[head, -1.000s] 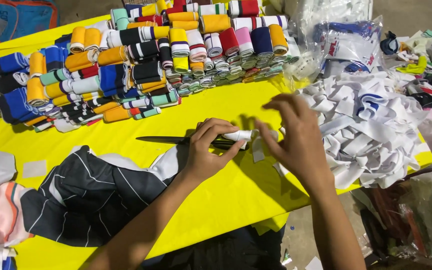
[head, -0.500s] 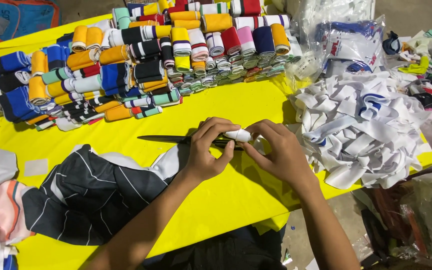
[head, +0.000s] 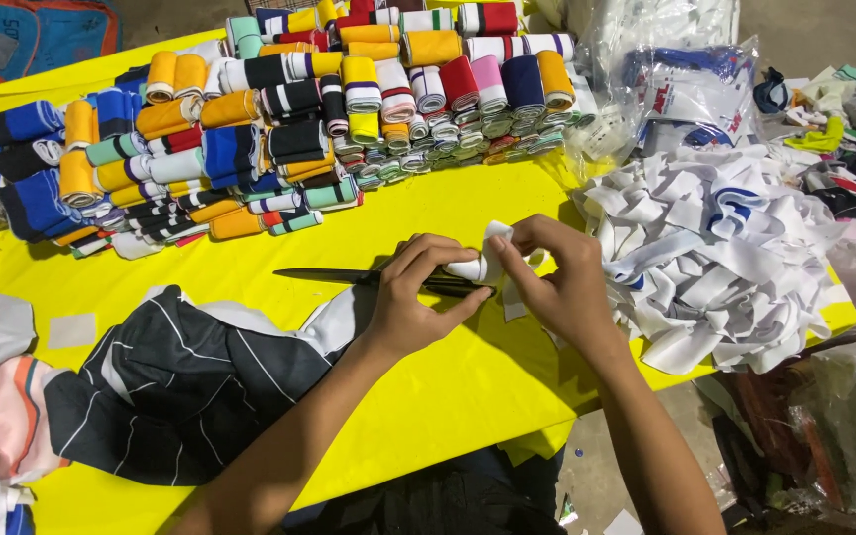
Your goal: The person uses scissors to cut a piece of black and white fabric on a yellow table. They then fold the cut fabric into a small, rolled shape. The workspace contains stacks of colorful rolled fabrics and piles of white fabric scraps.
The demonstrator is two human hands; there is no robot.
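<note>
Two hands meet over a yellow desk [head: 250, 258], just beside the dark scissors [head: 349, 277] lying flat on it: the left hand [head: 413, 297] and right hand [head: 567, 287] each pinch one small white fabric strip [head: 482, 260], lifted clear of the scissors, seemingly to roll it, with a heap of white strips [head: 725, 258] waiting right of the scissors and coloured rolls [head: 299, 109] stacked beyond

Rolled coloured ribbing bands [head: 279, 119] fill my upper frame; a dark striped garment [head: 151, 386], perhaps a shirt, lies lower left.
</note>
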